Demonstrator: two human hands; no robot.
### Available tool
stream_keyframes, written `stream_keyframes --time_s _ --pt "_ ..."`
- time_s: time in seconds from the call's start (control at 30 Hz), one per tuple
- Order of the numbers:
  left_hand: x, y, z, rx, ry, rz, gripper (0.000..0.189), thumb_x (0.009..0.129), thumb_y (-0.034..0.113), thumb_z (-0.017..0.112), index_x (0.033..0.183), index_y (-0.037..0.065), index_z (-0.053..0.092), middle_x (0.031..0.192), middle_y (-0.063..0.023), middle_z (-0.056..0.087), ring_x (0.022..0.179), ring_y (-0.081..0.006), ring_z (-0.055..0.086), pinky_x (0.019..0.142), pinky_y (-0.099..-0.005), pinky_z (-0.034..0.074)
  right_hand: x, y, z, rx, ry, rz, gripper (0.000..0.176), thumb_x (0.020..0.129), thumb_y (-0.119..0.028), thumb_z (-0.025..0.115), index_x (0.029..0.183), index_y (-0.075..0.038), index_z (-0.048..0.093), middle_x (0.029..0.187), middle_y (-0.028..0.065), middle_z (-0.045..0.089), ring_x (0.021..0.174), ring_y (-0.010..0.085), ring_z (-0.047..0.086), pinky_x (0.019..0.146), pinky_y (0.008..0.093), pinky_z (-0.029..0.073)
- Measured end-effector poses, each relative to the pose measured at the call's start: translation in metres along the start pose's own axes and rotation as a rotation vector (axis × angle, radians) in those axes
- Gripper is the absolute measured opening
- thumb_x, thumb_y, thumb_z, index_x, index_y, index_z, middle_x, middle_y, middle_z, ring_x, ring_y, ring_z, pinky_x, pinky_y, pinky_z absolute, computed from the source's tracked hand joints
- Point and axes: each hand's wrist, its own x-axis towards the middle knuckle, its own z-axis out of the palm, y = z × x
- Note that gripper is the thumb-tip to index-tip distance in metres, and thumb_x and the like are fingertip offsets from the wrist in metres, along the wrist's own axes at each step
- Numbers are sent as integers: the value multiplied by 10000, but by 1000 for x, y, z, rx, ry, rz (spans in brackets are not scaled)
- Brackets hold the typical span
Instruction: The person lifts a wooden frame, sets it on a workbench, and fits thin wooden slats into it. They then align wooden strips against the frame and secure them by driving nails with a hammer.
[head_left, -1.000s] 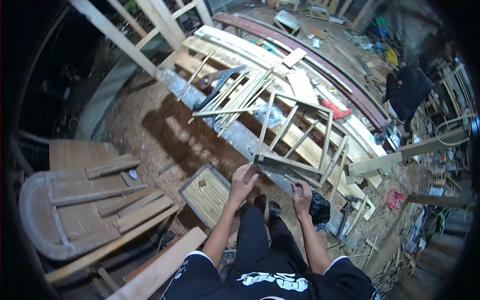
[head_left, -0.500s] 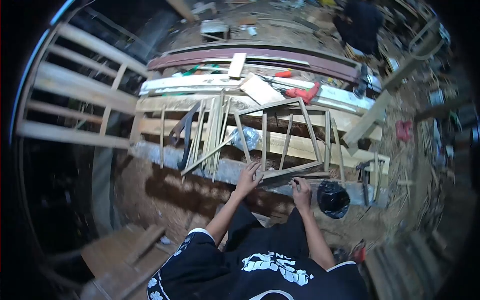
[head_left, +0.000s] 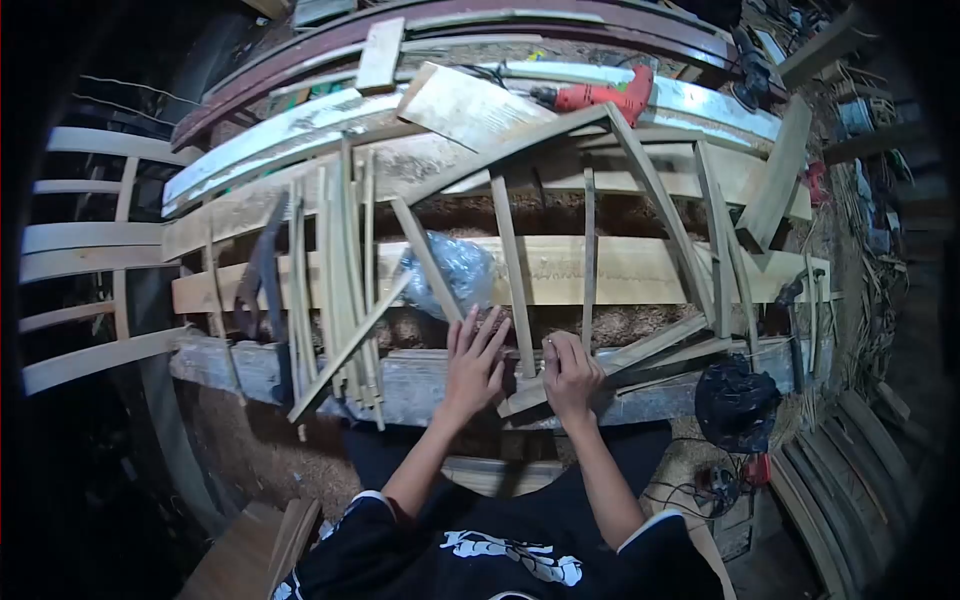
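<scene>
A four-sided wooden frame (head_left: 660,205) lies over the planks in front of me, with loose thin sticks (head_left: 512,270) inside its outline. My left hand (head_left: 472,365) rests with fingers spread at the frame's lower left corner, beside the lower end of the left side piece. My right hand (head_left: 570,378) is at the near side piece (head_left: 650,347), its fingers curled together; anything in them is too small or hidden to name. Just beyond my left hand sits a crumpled clear plastic bag (head_left: 455,272).
Left of the frame lie a bundle of thin wooden strips (head_left: 335,270) and a handsaw (head_left: 265,285). A red power drill (head_left: 605,95) rests on the far planks near a wide board (head_left: 470,105). A black plastic bag (head_left: 738,400) and a hammer (head_left: 795,335) are at the right.
The view has tilted down and come closer to the planks. My right hand has moved left, nearer my left hand, onto the frame's near piece. My left hand's fingers are spread wider.
</scene>
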Motion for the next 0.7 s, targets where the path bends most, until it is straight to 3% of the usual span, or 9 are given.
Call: stream_keyframes --time_s 0.27,0.7 --pt "-5 -3 3 16 48 48 691 754 87 622 1429 175 506 1559 -70 364 1477 -312 239 1191 -519 145 -7 2 4 -8 44 -27 109 886 -215 690 941 -121 688 929 20 673 709 261 662 605 368 493" --pt "-9 -11 20 55 238 151 566 818 92 554 1372 206 575 1524 -45 420 1459 -294 273 1203 -497 126 -12 3 8 17 149 -35 157 960 -276 594 983 -140 669 961 47 662 764 331 670 644 426 513"
